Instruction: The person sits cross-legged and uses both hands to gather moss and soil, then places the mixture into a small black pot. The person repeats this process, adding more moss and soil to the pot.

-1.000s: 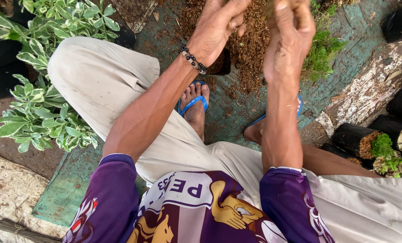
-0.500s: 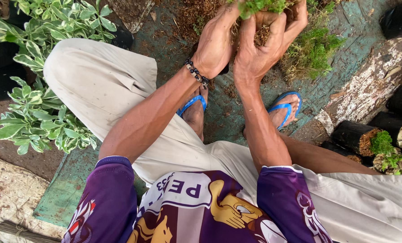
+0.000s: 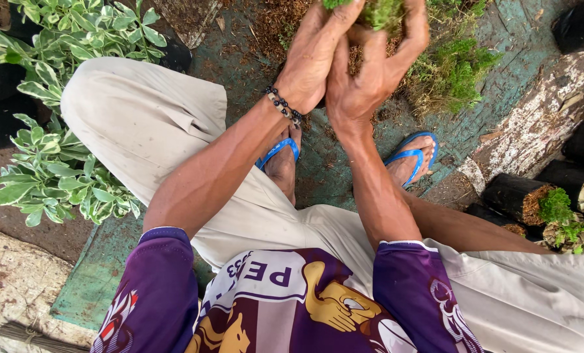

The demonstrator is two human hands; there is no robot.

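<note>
Green tarp (image 3: 96,287) covers the ground, with variegated plants (image 3: 50,176) along its left edge. Left hand (image 3: 311,59) and right hand (image 3: 370,72) together clasp a green plant clump (image 3: 380,12) at the tarp's far edge; black-wrapped seedlings (image 3: 553,206) sit rightmost.

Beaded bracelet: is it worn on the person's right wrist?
No, the beaded bracelet circles the wrist of the left hand, while the right hand beside it has a bare wrist.

Matt cloth trousers (image 3: 148,124), glossy beaded bracelet (image 3: 283,106), rubbery blue sandals (image 3: 409,153), rough weathered log (image 3: 534,131).
</note>
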